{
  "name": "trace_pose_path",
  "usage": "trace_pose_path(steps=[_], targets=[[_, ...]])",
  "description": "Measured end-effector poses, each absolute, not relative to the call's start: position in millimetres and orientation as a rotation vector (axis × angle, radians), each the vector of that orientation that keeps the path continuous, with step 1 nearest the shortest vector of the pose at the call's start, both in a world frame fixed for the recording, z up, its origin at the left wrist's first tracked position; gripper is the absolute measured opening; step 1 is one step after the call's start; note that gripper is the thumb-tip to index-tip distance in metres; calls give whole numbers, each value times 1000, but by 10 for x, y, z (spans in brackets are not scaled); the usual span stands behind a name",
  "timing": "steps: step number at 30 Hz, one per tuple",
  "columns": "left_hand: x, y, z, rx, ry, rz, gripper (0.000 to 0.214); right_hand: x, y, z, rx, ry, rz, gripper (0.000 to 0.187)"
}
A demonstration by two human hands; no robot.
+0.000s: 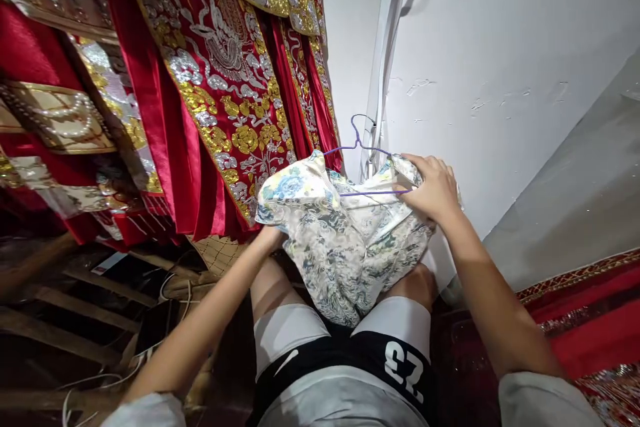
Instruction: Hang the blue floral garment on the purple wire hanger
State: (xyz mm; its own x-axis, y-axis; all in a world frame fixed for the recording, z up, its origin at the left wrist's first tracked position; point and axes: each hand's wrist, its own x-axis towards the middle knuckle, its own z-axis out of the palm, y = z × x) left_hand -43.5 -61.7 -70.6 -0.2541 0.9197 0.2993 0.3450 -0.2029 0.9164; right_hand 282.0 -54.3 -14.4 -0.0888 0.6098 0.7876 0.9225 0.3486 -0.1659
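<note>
A pale floral garment (pixel 340 240) with blue and yellow flowers hangs on a thin purple wire hanger (pixel 357 147) over my knees. My right hand (pixel 433 190) is closed on the garment's right shoulder, where the hanger's end sits. My left hand (pixel 270 237) is tucked under the garment's left shoulder, with its fingers hidden by the cloth. I am wearing black and white shorts (pixel 400 360) with the number 23.
Red satin robes with gold and silver embroidery (pixel 220 80) hang close on the left. A white wall (pixel 500 47) rises ahead. Another red embroidered cloth (pixel 590 313) lies at the right. Wooden slats and loose cables (pixel 100 307) are at the lower left.
</note>
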Motion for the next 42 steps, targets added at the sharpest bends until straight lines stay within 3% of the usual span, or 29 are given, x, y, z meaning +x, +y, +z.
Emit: trace_pose_path(steps=[7, 17, 23, 26, 28, 31, 37, 42], targets=[[-84, -765, -1844, 798, 1053, 1695, 67, 2674, -512, -193, -1437, -1724, -573, 59], [254, -1046, -2122, 1037, 1088, 1624, 57, 2920, -704, -310, -1507, -1659, -529, 66], [211, -1108, -2454, 779, 1184, 1618, 54, 2628, -1003, -1185, -1353, -1466, -151, 72], [149, -1117, -2497, 779, 1176, 1609, 51, 2294, -1081, -1678, -1414, -1037, 280, 58], [141, -1140, -2503, 764, 1145, 1559, 54, 2070, -1075, -1931, -1504, -1083, 680, 45], [176, -1187, -2520, 744, 1076, 1492, 60, 1837, -1004, -2146, -1545, -1284, 1043, 50], [225, -1211, -2575, 776, 1165, 1526, 56, 1848, -961, -2226, -1590, -1329, 1077, 40], [253, -1281, -2626, 1144, 1659, 1900, 55, 1957, -1034, -2222, -1572, -1397, 1136, 32]])
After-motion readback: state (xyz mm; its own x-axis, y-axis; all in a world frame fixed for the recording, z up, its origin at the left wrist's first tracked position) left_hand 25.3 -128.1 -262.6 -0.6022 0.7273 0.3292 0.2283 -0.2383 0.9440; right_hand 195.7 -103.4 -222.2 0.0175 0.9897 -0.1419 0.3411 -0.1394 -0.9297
